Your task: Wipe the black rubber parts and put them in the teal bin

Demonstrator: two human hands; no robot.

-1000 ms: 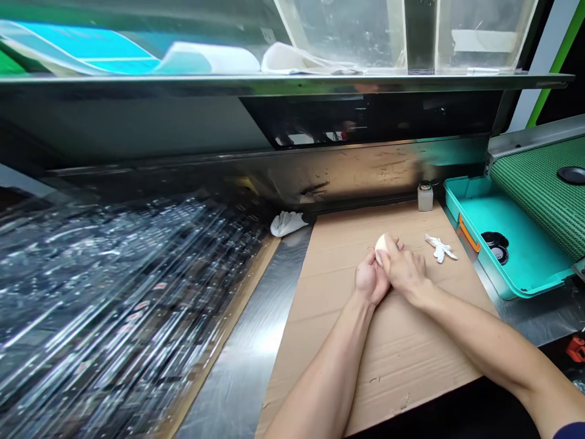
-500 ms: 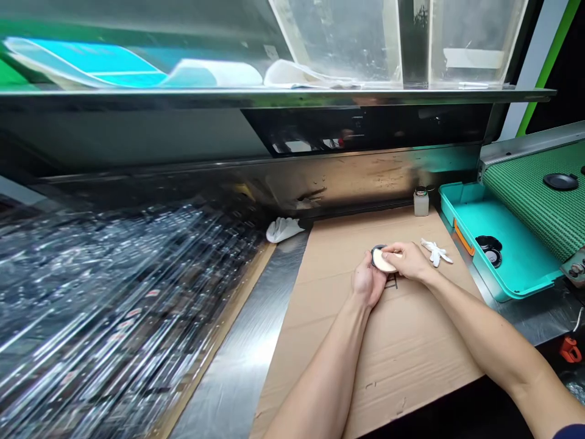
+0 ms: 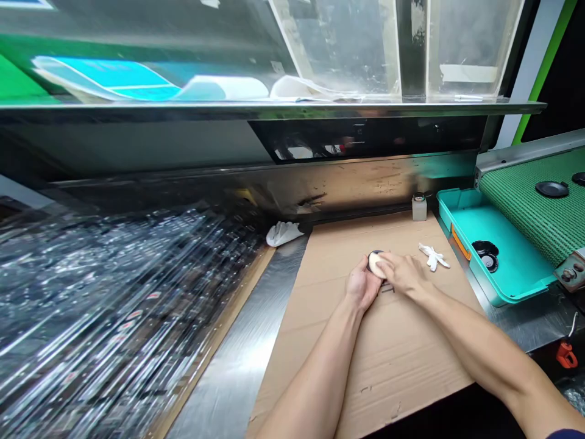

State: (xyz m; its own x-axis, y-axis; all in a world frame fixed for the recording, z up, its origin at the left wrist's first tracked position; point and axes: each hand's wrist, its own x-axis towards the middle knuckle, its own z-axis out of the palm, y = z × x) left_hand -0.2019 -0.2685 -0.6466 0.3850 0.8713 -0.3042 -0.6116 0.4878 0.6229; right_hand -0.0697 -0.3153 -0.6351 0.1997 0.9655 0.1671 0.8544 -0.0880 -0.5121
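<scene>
My left hand (image 3: 362,285) is curled around a round black disc-shaped part (image 3: 371,255), of which only a dark rim shows. Pressed against its face is a cream round pad (image 3: 377,266), gripped by the fingers of my right hand (image 3: 403,272). Both hands are over a cardboard sheet (image 3: 315,329). A crumpled white cloth or glove (image 3: 433,256) lies on the cardboard just right of my right hand. Toward the back of the sheet stands a small translucent bottle (image 3: 419,208).
A turquoise bin (image 3: 525,268) holding black round parts (image 3: 486,255) stands at right, beside a green conveyor belt (image 3: 521,189) carrying black discs (image 3: 552,188). Plastic-wrapped trays (image 3: 114,329) fill the left. A white glove (image 3: 283,233) lies behind the cardboard's left corner. A metal shelf (image 3: 292,111) spans above.
My right hand has shifted slightly left and down with the cream pad across the black part, covering more of it. The left hand keeps its hold. The camera view has tilted slightly.
</scene>
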